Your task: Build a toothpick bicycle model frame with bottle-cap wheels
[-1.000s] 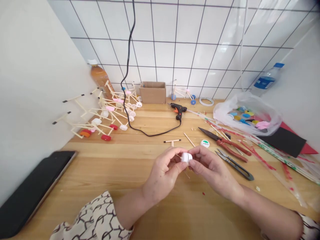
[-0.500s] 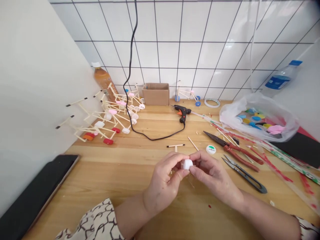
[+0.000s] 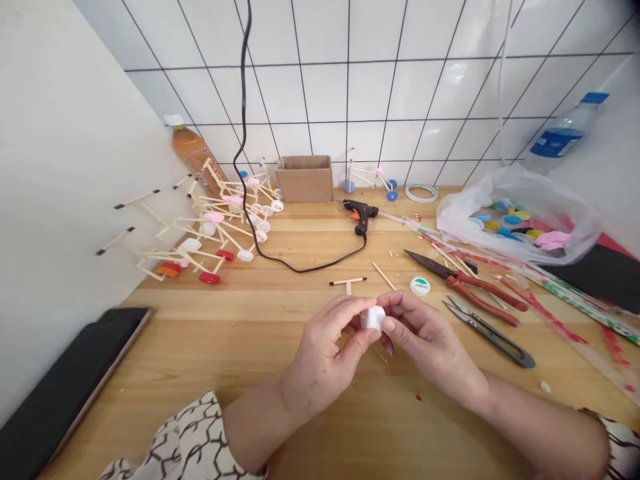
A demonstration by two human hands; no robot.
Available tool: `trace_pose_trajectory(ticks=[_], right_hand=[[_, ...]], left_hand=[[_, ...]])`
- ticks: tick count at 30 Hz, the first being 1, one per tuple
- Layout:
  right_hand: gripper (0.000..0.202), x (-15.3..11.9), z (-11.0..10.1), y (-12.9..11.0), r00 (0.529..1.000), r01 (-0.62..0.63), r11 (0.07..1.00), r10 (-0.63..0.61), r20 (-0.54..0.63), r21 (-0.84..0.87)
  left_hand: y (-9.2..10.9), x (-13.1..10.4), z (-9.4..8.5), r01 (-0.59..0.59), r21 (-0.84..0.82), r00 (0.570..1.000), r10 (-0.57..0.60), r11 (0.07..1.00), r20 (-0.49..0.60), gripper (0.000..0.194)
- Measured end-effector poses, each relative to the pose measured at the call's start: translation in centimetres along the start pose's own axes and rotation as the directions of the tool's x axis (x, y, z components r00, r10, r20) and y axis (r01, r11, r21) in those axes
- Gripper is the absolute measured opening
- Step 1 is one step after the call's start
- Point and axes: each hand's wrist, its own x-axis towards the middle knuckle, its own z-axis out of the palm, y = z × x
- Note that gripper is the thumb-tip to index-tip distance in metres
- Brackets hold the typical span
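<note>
In front of me, a small white piece, rounded like a bottle cap, is held above the wooden table. My left hand pinches it from the left between thumb and forefinger. From the right, the thumb and fingers of my right hand close on its edge. Part of it is hidden by my fingertips, and thin strands hang below. Just beyond my hands lies a T-shaped wooden stick piece with dark ends. A loose stick and a white cap with a green mark lie close by.
Stick models with cap wheels crowd the left. A glue gun with its black cord lies behind. Pliers and thread snips are at right, near a plastic bag of caps. A cardboard box stands by the wall.
My view has shifted slightly, so the table things sit higher and a little left. The white piece has turned a bit between my fingers; both hands keep hold of it.
</note>
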Motion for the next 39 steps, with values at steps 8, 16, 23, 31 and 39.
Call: trace_pose_trajectory(ticks=[8, 16, 23, 31, 39], right_hand=[[0.018, -0.53, 0.05, 0.0, 0.992, 0.089, 0.996, -0.088, 0.093, -0.006], [0.008, -0.53, -0.26, 0.01, 0.989, 0.138, 0.987, -0.132, 0.07, -0.083], [0.01, -0.47, -0.25, 0.0, 0.989, 0.145, 0.981, -0.14, 0.044, -0.128], [0.01, -0.5, -0.14, 0.64, 0.983, 0.177, 0.98, -0.17, 0.072, -0.096], [0.008, -0.64, -0.29, 0.22, 0.981, 0.194, 0.969, -0.187, 0.059, -0.152]], left_hand=[[0.14, -0.31, 0.02, 0.008, 0.018, 1.0, -0.008, 1.0, 0.001, 0.025], [0.22, -0.31, 0.19, 0.14, -0.057, 0.99, -0.141, 0.988, -0.017, 0.027], [0.06, -0.17, 0.08, 0.1, -0.029, 0.994, -0.099, 0.995, 0.036, 0.027], [-0.11, -0.27, 0.11, 0.065, 0.047, 0.997, -0.067, 0.997, 0.027, 0.026], [-0.17, -0.37, 0.05, 0.056, -0.017, 0.998, -0.055, 0.998, 0.034, 0.024]])
